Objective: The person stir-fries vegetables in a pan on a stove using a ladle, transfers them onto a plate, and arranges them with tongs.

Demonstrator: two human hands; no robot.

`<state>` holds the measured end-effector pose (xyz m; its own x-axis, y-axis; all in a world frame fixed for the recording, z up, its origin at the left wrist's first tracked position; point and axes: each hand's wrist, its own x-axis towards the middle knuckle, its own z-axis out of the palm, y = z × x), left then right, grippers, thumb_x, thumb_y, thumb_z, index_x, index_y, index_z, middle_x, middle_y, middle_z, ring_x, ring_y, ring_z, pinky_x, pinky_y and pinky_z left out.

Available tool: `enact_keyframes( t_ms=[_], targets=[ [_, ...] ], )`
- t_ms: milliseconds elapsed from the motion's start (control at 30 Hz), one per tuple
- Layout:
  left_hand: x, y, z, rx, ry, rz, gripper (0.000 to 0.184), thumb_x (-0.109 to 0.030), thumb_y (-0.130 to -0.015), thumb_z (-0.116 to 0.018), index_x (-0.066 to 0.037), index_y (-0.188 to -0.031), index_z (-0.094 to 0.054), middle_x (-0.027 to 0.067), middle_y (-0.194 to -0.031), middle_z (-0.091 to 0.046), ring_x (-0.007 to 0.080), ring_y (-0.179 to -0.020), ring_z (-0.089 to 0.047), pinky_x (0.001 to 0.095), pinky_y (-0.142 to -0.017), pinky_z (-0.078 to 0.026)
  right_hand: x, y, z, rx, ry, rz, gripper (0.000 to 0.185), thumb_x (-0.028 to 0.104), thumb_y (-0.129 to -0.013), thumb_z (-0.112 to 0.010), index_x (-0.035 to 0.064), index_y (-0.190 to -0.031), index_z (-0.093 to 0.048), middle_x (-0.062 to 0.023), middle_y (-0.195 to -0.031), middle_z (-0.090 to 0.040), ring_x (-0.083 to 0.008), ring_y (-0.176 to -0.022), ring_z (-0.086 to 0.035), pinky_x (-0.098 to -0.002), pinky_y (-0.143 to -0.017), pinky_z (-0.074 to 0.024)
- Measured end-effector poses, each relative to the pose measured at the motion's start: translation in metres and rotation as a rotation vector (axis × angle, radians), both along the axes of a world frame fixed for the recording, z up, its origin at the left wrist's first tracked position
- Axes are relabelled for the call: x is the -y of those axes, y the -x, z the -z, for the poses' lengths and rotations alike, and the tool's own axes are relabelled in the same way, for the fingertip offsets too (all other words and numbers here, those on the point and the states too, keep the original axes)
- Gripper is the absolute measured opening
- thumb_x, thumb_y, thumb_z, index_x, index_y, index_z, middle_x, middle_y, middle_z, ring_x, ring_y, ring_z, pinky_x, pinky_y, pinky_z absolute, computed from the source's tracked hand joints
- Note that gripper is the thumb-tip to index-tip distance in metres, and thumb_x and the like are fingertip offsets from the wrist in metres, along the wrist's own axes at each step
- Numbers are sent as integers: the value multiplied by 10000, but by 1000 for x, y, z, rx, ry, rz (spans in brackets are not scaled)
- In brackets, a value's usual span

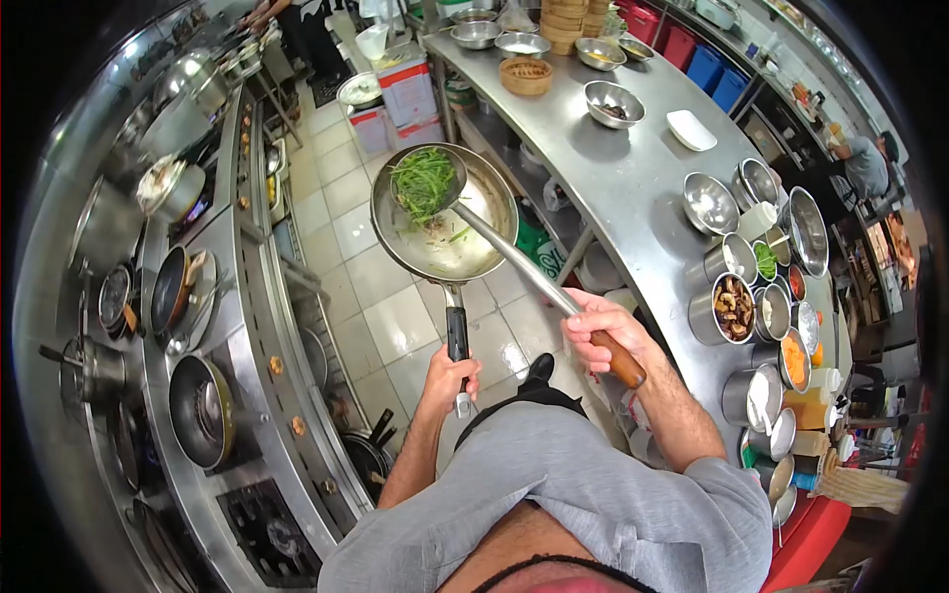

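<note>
My left hand [452,374] is closed around the black handle of a frying pan [490,193], which I hold out over the tiled floor between the stove and the steel table. My right hand [611,334] grips a long metal ladle [514,255] near its wooden end. The ladle's bowl is at the far left of the pan and is heaped with chopped, stringy greens [423,185]. A few green bits lie on the pan's shiny inner surface below the bowl. Whether the ladle touches the pan, I cannot tell.
To my left runs a stove [259,326] with several pans and pots, including a dark wok [201,410]. On my right, the steel table [603,163] carries metal bowls, a pot of brown pieces [734,306] and a white dish [691,129]. Another person [865,163] stands far right.
</note>
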<state>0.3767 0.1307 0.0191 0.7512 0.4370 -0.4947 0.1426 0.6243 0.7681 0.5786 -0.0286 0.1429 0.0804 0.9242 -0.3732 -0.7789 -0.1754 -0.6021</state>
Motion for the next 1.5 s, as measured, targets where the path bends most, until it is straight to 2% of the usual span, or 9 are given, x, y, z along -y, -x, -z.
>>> enact_keyframes(
  t_ms=[267,400,667,800,833,1033,1200,1400,1500],
  targets=[
    [-6,-82,-41,170,76,122,236,5,-730,-595,-46,-855,-402,45,-547,-451,131,-365,-450,297,-330,-384,46,-78,-45,20,-47,163,585,37,-810,-576,18,-1324,-297,-33,-608,-444,-125,-352,-447,-263,-301,-353],
    [-3,-130,-60,194,64,160,211,-12,-729,-594,-36,-827,-409,46,-529,-437,128,-359,-439,295,-333,-382,73,-125,-69,24,-147,261,500,22,-821,-551,30,-1285,-365,-40,-621,-439,-128,-342,-444,-264,-285,-346],
    [-12,-194,-64,247,105,190,168,8,-722,-563,-24,-817,-428,43,-512,-409,130,-333,-415,290,-305,-383,109,-213,-93,443,-16,639,433,41,-815,-546,0,-1220,-397,-21,-607,-468,-103,-322,-430,-248,-268,-364],
    [-28,-211,-62,252,159,197,174,20,-718,-557,-25,-822,-425,43,-516,-412,130,-333,-414,290,-303,-384,108,-267,-78,617,209,748,349,38,-798,-547,10,-1129,-439,-7,-598,-473,-98,-369,-453,-250,-308,-381],
    [-35,-213,-54,259,157,214,215,-8,-740,-579,-19,-907,-445,40,-521,-418,129,-326,-397,300,-296,-347,107,-284,-68,616,213,761,349,38,-798,-547,10,-1129,-439,-7,-598,-473,-98,-369,-453,-250,-308,-381],
    [-71,-228,-60,251,160,201,208,5,-735,-565,-18,-900,-441,40,-520,-417,128,-327,-400,300,-294,-358,87,-353,-10,651,440,821,139,39,-779,-559,42,-868,-453,-19,-609,-475,-115,-394,-466,-271,-334,-392],
    [-98,-234,-62,214,141,187,211,-2,-730,-570,-19,-890,-432,37,-523,-412,130,-332,-408,297,-303,-383,86,-365,7,676,517,772,203,27,-765,-559,-3,-955,-494,-32,-610,-487,-115,-393,-464,-268,-346,-398],
    [-120,-238,-56,221,115,186,218,-14,-726,-578,-18,-894,-439,36,-525,-409,128,-333,-407,298,-305,-383,81,-372,14,1118,858,655,507,5,-705,-531,-58,-1200,-437,-77,-617,-532,-133,-380,-486,-283,-333,-395],
    [-121,-238,-60,199,92,179,220,-12,-722,-575,-16,-895,-440,36,-523,-409,128,-332,-407,299,-305,-384,78,-377,23,1303,959,556,522,12,-695,-541,-68,-1201,-442,-101,-639,-552,-155,-384,-500,-295,-342,-406]
  ],
)
